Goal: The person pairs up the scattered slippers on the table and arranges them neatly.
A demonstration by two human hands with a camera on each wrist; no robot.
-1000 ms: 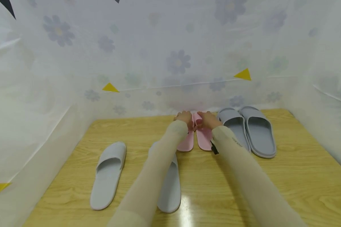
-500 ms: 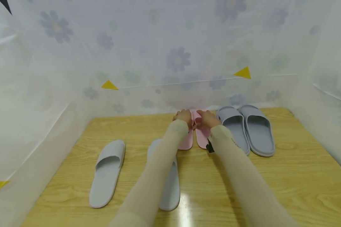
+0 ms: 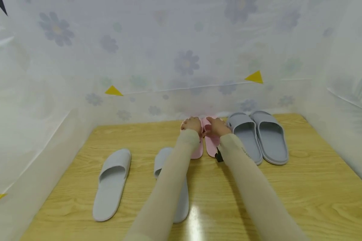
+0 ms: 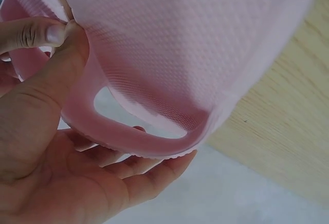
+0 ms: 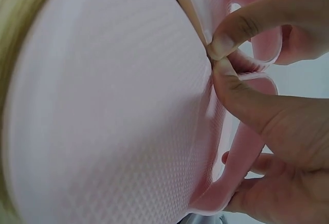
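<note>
Looking from the near edge of the wooden worktop (image 3: 289,201), we first meet two pale grey slippers (image 3: 111,184) lying apart on our left, one partly under our left sleeve. Farther out, both our arms stretch forward to the pink slippers (image 3: 211,147), which sit side by side near the back of the worktop with their toes toward the flowered sheet (image 3: 184,63). Our left hand (image 3: 191,124) grips the strap of the left pink slipper (image 4: 205,49): in the left wrist view the thumb presses on top of the strap and the fingers (image 4: 154,172) curl underneath it. Our right hand (image 3: 216,126) grips the right pink slipper (image 5: 113,111) the same way, thumb pinching the strap's inner edge, fingers wrapped below. The two hands are just beside each other, nearly touching. Just to the right of them a pair of darker grey slippers (image 3: 259,137) rests neatly together, close to the sheet.
</note>
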